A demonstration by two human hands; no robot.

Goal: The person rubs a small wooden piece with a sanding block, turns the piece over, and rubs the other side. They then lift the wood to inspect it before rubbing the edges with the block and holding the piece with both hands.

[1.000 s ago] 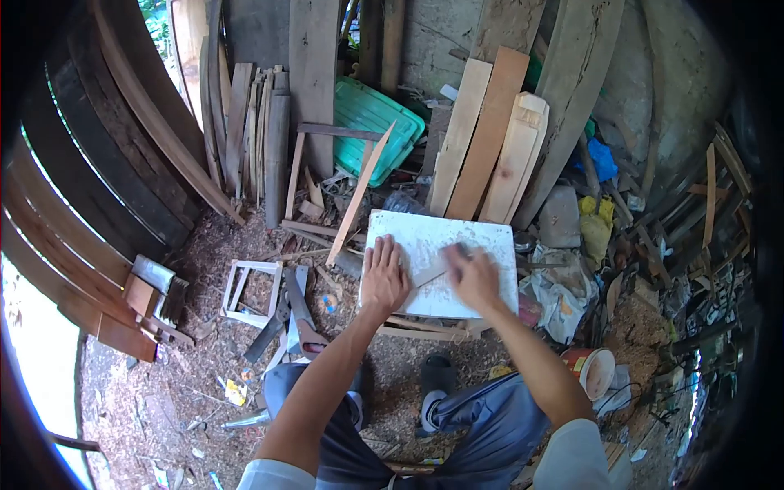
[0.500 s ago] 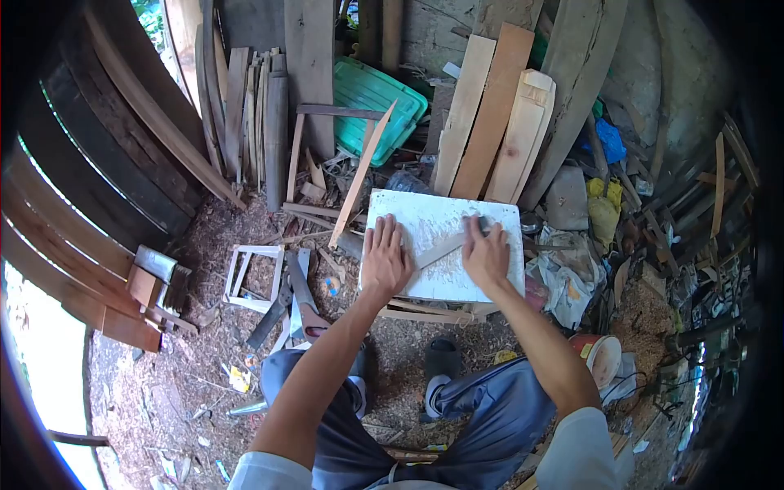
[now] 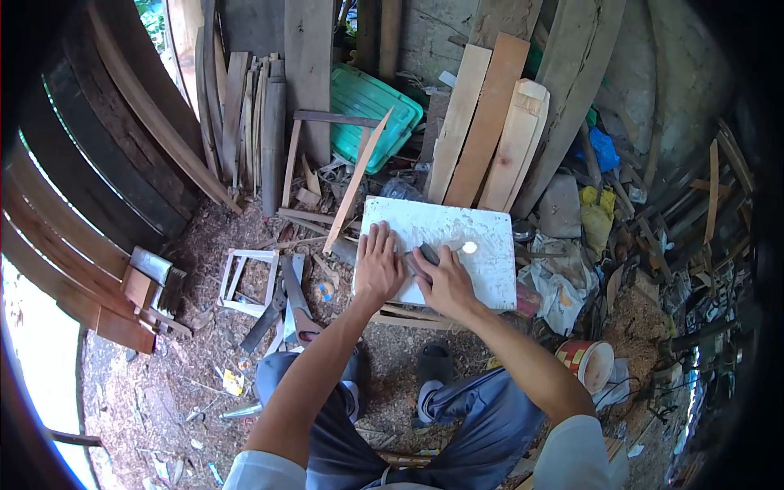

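Observation:
A white-topped board [image 3: 482, 282], scuffed and chipped, stands level before my knees. On it a thin flat strip of wood [image 3: 455, 245] lies aslant, mostly covered by my hands. My left hand [image 3: 379, 265] lies flat near the board's left side, fingers stretched out, over the strip's lower end. Close beside it, my right hand [image 3: 447, 282] is closed around a small dark grey pad [image 3: 426, 255], like folded sandpaper, pressed down along the strip. A small bright round spot shows on the board just right of the strip's end.
On the littered ground to the left lie a handsaw [image 3: 298, 306] and a small white wooden frame [image 3: 247, 282]. Planks [image 3: 486, 122] lean behind the board, near a green plastic lid [image 3: 376, 118]. A red-and-white bucket [image 3: 586, 363] stands at right.
My right hand has slid left and down along the strip with the grey pad, close to my left hand. My left hand stays in place on the board.

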